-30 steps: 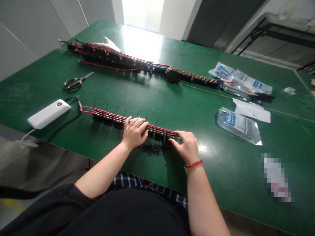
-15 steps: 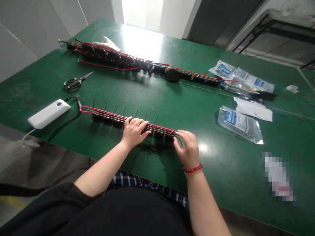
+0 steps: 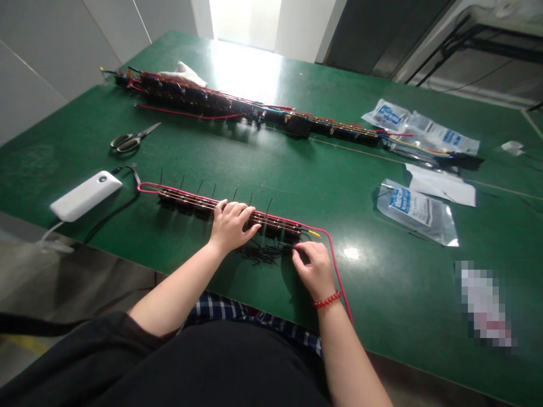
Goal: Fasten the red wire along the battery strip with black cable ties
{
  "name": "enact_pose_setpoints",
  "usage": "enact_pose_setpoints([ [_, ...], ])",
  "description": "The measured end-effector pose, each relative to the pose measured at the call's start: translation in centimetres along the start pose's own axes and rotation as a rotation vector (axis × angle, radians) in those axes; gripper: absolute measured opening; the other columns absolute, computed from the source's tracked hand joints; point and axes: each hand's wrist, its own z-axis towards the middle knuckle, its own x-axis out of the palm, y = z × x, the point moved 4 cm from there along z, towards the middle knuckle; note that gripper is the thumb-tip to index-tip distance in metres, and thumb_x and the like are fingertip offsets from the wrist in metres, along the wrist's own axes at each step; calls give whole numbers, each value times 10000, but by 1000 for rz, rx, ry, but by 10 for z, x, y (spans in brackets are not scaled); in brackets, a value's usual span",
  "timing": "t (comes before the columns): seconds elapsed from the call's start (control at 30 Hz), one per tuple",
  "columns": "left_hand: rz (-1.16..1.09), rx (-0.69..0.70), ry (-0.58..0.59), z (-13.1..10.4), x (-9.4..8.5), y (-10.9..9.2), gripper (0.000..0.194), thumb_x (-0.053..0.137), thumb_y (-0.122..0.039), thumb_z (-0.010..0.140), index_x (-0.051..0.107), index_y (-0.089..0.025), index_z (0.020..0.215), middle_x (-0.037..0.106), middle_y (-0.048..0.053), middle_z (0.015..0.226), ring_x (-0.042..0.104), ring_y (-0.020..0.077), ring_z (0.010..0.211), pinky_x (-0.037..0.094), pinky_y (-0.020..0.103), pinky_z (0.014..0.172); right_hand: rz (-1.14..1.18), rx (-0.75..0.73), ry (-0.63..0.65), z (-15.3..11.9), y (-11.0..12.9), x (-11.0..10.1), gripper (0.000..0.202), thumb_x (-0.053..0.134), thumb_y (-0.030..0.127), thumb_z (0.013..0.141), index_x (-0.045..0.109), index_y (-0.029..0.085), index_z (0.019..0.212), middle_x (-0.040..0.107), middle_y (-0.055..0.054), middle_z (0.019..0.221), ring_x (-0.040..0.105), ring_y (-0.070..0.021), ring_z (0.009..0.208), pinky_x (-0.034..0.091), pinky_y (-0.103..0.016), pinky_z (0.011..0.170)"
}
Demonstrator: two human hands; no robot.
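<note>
A long black strip [image 3: 197,208] with red and brown wires along its top lies on the table before me. Several thin black cable ties [image 3: 214,190] stick up from it. Over its middle rests my left hand [image 3: 231,226], fingers on the far edge and thumb on the near side, holding it. At the strip's right end, just below the edge, my right hand [image 3: 314,268] has thumb and forefinger pinched together; what is between them is too small to name. A red wire [image 3: 333,254] runs past the strip's end, beside a yellow tip [image 3: 314,233]. Loose black cable ties [image 3: 263,254] lie near my left hand.
A longer wired assembly [image 3: 203,102] stretches across the back of the green table [image 3: 203,152]. Scissors [image 3: 133,138] and a white power bank [image 3: 87,195] with cables lie left. Plastic bags [image 3: 416,209] and white paper [image 3: 443,183] sit right, near a blurred patch.
My right hand has let go of the red wire at the strip's end and moved down and left; the wire now trails toward the near edge. My left hand has stayed put.
</note>
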Motion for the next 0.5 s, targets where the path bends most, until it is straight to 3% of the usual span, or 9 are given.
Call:
enact_pose_setpoints([
  [0.3, -5, -12, 10, 1, -1, -1, 412, 561, -514, 865, 616, -258, 1183, 657, 84, 1171, 550, 285, 1134, 238, 516, 1098, -84, 148, 53, 7, 23, 15, 157, 579, 325, 867, 672, 209, 816, 633, -30, 758, 538, -183, 765, 401, -316, 738],
  [0.5, -22, -21, 14, 1, -1, 0, 407, 578, -503, 853, 620, -264, 1181, 659, 84, 1169, 550, 291, 1130, 240, 524, 1097, -180, 156, 74, 9, 34, 19, 133, 581, 297, 858, 683, 214, 872, 671, -44, 856, 543, -194, 825, 364, -327, 772],
])
